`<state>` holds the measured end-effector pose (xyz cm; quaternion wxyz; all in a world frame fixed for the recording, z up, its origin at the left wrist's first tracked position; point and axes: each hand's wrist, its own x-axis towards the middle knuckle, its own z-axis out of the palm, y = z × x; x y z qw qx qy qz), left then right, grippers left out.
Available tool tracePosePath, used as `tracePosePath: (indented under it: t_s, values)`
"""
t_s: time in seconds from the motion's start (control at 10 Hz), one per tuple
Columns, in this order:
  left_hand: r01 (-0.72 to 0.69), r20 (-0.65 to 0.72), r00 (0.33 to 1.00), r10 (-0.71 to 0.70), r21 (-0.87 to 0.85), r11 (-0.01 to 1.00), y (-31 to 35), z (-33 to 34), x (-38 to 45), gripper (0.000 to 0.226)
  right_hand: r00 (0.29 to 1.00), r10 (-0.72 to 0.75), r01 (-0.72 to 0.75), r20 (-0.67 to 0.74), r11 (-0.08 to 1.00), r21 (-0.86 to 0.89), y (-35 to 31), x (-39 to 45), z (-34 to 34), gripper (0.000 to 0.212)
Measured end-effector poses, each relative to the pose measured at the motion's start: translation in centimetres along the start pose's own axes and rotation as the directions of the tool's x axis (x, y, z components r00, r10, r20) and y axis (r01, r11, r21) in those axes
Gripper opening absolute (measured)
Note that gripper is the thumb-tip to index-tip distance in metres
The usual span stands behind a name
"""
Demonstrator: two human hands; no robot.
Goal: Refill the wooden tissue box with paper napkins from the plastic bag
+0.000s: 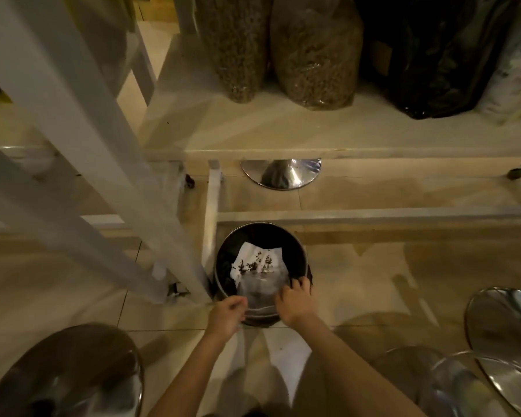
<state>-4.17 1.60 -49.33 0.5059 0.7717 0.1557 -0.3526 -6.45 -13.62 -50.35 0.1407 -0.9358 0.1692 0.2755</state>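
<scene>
A round black bin (295,245) stands on the tiled floor below me. Inside it lies a white paper napkin (257,261) speckled with dark crumbs. A clear plastic bag (260,288) hangs over the bin's near rim. My left hand (227,316) pinches the bag's left edge. My right hand (295,302) grips its right edge, fingers curled over the bin's rim. The bag looks empty and see-through. No wooden tissue box is in view.
A white shelf frame (211,206) rises left of the bin. The low shelf (313,136) behind holds two bags of brown pellets (313,55) and a black bag (433,55). Chrome stool bases sit at far centre (280,173), bottom left (73,377) and right (506,326).
</scene>
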Motion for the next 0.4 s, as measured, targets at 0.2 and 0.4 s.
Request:
tracePosePath:
  t_s: [0.2, 0.4]
  values:
    - [-0.039, 0.089, 0.996, 0.025, 0.167, 0.985, 4.3, -2.2, -5.0, 0.035, 0.995, -0.059, 0.059, -0.081, 0.998, 0.003, -1.4, -4.9, -4.8, 0.044]
    - [-0.081, 0.163, 0.984, 0.065, 0.096, 0.992, 12.5, -4.9, -12.8, 0.016, 0.964, -0.101, 0.155, -0.246, 0.965, 0.213, -4.2, -11.6, -14.1, 0.024]
